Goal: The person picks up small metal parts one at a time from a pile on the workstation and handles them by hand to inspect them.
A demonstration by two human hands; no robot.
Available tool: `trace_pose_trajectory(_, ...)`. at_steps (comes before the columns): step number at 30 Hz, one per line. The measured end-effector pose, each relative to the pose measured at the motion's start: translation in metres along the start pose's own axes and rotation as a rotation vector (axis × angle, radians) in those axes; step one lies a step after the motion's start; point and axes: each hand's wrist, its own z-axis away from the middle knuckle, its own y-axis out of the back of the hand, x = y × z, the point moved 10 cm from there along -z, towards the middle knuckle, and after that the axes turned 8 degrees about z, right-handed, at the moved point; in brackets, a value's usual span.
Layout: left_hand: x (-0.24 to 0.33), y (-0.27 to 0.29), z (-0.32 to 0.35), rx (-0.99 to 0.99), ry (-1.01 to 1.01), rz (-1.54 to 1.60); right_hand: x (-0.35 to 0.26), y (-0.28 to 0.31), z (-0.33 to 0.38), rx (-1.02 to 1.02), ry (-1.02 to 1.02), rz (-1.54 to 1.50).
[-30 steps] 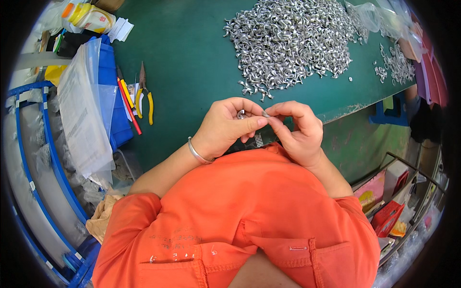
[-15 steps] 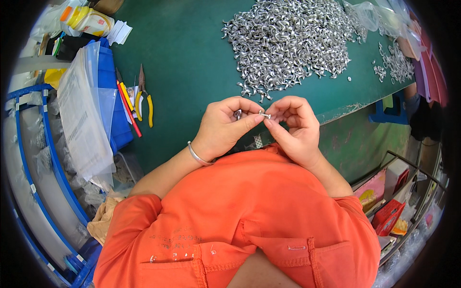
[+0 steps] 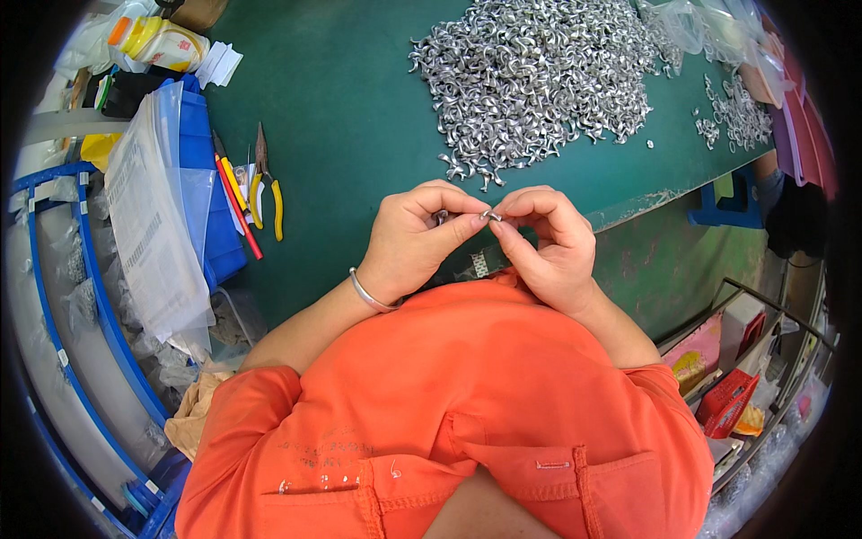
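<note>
Both hands, left hand [image 3: 415, 238] and right hand [image 3: 548, 241], pinch one small silver metal piece [image 3: 490, 216], fitting it; next needs a careful squeeze.

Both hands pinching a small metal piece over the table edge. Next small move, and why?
Probably a short press or twist of the fingertips against each other to work the small silver piece. The left hand and right hand both pinch it at the fingertips, held up near the chest, short of the big pile of silver parts on the green table. Which motion exactly is too small to tell.
</note>
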Motion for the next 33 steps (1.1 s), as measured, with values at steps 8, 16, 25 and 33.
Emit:
trace_pose_trajectory(8,-0.005,-0.002,0.001,-0.015,0.081,0.066,-0.013,0.002,-0.005,0.006,0.06,0.142)
trace_pose_trajectory(16,-0.006,-0.002,0.004,0.005,0.188,0.036,-0.035,0.007,-0.006,-0.001,0.247,0.324)
trace_pose_trajectory(25,-0.012,0.02,-0.001,0.163,0.17,0.226,-0.046,0.2,-0.098,0.778,0.438,0.939)
trace_pose_trajectory(33,-0.013,0.031,0.007,0.163,0.175,0.193,0.069,0.26,-0.203,0.267,-0.053,1.317)
